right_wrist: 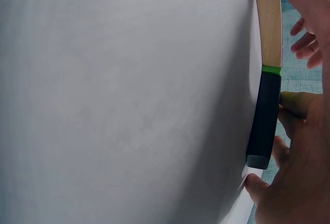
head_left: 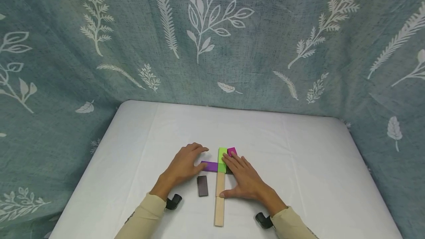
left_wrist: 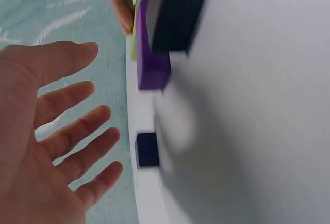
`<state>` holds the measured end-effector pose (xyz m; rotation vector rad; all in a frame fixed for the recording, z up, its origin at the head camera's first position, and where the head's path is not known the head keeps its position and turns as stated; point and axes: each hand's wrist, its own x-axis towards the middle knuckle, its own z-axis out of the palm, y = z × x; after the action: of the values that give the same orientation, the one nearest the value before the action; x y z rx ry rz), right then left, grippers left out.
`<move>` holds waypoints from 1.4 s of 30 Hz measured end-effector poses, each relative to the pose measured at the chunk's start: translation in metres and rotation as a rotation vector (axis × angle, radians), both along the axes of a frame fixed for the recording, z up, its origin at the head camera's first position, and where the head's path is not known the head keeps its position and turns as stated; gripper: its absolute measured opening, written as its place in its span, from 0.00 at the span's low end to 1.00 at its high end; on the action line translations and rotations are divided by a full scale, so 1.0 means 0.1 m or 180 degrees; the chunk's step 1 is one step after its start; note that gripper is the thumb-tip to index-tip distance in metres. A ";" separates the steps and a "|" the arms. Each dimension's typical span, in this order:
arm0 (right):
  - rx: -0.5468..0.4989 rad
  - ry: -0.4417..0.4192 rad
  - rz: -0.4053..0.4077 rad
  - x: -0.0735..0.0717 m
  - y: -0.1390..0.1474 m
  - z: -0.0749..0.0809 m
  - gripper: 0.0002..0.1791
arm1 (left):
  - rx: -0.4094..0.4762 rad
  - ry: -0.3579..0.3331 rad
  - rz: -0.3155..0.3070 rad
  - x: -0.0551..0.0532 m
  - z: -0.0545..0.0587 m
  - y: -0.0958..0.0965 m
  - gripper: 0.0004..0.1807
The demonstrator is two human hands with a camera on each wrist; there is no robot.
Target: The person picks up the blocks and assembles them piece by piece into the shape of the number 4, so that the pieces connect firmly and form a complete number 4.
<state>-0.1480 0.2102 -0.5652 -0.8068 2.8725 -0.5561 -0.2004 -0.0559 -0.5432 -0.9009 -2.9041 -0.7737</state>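
Flat rectangular blocks lie in a cross-like layout on the white table. Two plain wooden blocks (head_left: 220,209) run end to end up to lime-green blocks (head_left: 222,156). A purple block (head_left: 210,166) extends left from the green, a black block (right_wrist: 264,118) right, and a magenta block (head_left: 231,151) is at the upper right. My left hand (head_left: 184,163) is beside the purple block, thumb over its end in the head view, fingers spread and holding nothing. My right hand (head_left: 246,180) lies across the right side, straight fingers at the green and magenta blocks, thumb by the wooden ones.
A loose dark grey block (head_left: 202,186) lies left of the wooden blocks. Past the purple block, another dark block (left_wrist: 147,149) shows in the left wrist view. Patterned green-blue cloth (head_left: 206,80) hangs behind and beside the table (head_left: 265,132).
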 end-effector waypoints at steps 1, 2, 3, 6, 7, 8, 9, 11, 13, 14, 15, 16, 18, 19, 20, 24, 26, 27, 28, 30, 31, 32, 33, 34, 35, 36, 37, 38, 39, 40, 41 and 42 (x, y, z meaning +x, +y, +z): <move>0.0000 -0.0003 -0.0003 0.00 0.00 0.00 0.68 | 0.0049 0.0002 0.0037 -0.01 -0.01 -0.03 0.27; -0.0002 -0.0005 -0.0005 0.00 0.00 0.00 0.69 | 0.0092 -0.0008 0.0074 -0.03 -0.02 -0.06 0.28; -0.0004 -0.0008 -0.0009 0.00 0.00 0.00 0.69 | 0.0122 -0.0036 0.0116 -0.04 -0.02 -0.09 0.28; 0.0005 -0.0011 -0.0022 0.00 -0.01 0.00 0.69 | 0.0193 -0.0154 0.0236 -0.08 -0.04 -0.17 0.32; 0.0005 -0.0017 -0.0027 0.00 -0.01 0.00 0.69 | 0.0198 -0.0191 0.0264 -0.09 -0.05 -0.20 0.33; 0.0003 -0.0019 -0.0031 0.00 0.00 0.00 0.69 | 0.0203 -0.0243 0.0289 -0.10 -0.06 -0.22 0.35; 0.0001 -0.0025 -0.0037 0.01 0.00 0.00 0.69 | 0.0209 -0.0291 0.0305 -0.11 -0.06 -0.24 0.36; -0.0011 -0.0036 -0.0043 0.01 0.00 0.01 0.68 | 0.0221 -0.0360 0.0320 -0.14 -0.08 -0.27 0.39; -0.0017 -0.0039 -0.0042 0.01 0.00 0.01 0.68 | 0.0223 -0.0409 0.0317 -0.17 -0.10 -0.29 0.42; -0.0016 -0.0039 -0.0041 0.01 0.00 0.01 0.68 | 0.0224 -0.0436 0.0318 -0.17 -0.11 -0.30 0.43; -0.0012 -0.0039 -0.0037 0.01 0.00 0.01 0.68 | 0.0225 -0.0444 0.0316 -0.18 -0.12 -0.31 0.43; -0.0007 -0.0036 -0.0032 0.01 0.00 0.00 0.68 | 0.0224 -0.0447 0.0315 -0.19 -0.12 -0.31 0.44; 0.0009 -0.0027 -0.0025 0.01 0.00 0.00 0.68 | 0.0219 -0.0419 0.0307 -0.20 -0.14 -0.32 0.44; 0.0013 -0.0025 -0.0022 0.01 0.00 0.00 0.68 | 0.0203 -0.0407 0.0308 -0.21 -0.15 -0.32 0.44; 0.0015 -0.0020 -0.0020 0.01 0.00 0.00 0.68 | 0.0182 -0.0391 0.0308 -0.21 -0.15 -0.32 0.43; -0.0013 -0.0012 -0.0014 0.01 0.00 0.00 0.68 | 0.0087 -0.0302 0.0293 -0.23 -0.17 -0.32 0.41; -0.0013 -0.0004 -0.0010 0.01 0.00 0.00 0.68 | 0.0040 -0.0278 0.0288 -0.23 -0.17 -0.32 0.40; -0.0012 0.0003 -0.0007 0.01 0.00 0.00 0.68 | 0.0031 -0.0263 0.0283 -0.24 -0.17 -0.32 0.40; -0.0003 0.0011 -0.0006 0.01 0.00 0.00 0.68 | 0.0022 -0.0253 0.0286 -0.24 -0.17 -0.32 0.39; -0.0001 0.0022 -0.0002 0.01 0.00 0.00 0.68 | -0.0014 -0.0246 0.0292 -0.25 -0.18 -0.31 0.37; -0.0001 0.0028 -0.0001 0.01 0.00 0.00 0.68 | -0.0026 -0.0234 0.0295 -0.25 -0.18 -0.31 0.37; -0.0001 0.0024 -0.0002 0.01 0.00 0.00 0.68 | -0.0044 -0.0224 0.0296 -0.25 -0.18 -0.31 0.36; -0.0003 0.0022 -0.0002 0.01 0.00 0.00 0.68 | -0.0067 -0.0218 0.0297 -0.26 -0.18 -0.30 0.35; 0.0001 0.0013 -0.0005 0.01 0.00 0.00 0.68 | -0.0086 -0.0209 0.0301 -0.26 -0.19 -0.30 0.34; 0.0000 0.0002 -0.0004 0.01 0.00 0.00 0.68 | -0.0098 -0.0201 0.0302 -0.26 -0.19 -0.30 0.33; 0.0004 -0.0007 -0.0006 0.01 0.00 0.00 0.68 | -0.0104 -0.0192 0.0305 -0.26 -0.19 -0.30 0.32; 0.0012 -0.0016 -0.0008 0.01 0.00 0.00 0.68 | -0.0089 -0.0183 0.0304 -0.25 -0.19 -0.30 0.32; 0.0013 -0.0025 -0.0011 0.01 0.00 0.00 0.68 | -0.0077 -0.0183 0.0305 -0.25 -0.19 -0.30 0.31; 0.0010 -0.0029 -0.0011 0.01 0.01 0.00 0.68 | -0.0054 -0.0182 0.0310 -0.25 -0.19 -0.30 0.30; 0.0005 -0.0031 -0.0012 0.01 0.01 0.00 0.68 | -0.0021 -0.0174 0.0314 -0.25 -0.19 -0.30 0.30; -0.0007 -0.0029 -0.0011 0.01 0.01 0.00 0.68 | 0.0006 -0.0169 0.0320 -0.25 -0.19 -0.30 0.29; -0.0012 -0.0026 -0.0011 0.01 0.01 0.00 0.68 | 0.0028 -0.0159 0.0326 -0.25 -0.19 -0.30 0.28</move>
<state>-0.1470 0.2111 -0.5652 -0.7986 2.8669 -0.5640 -0.2249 -0.0855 -0.5626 -0.7360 -2.9595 -0.8119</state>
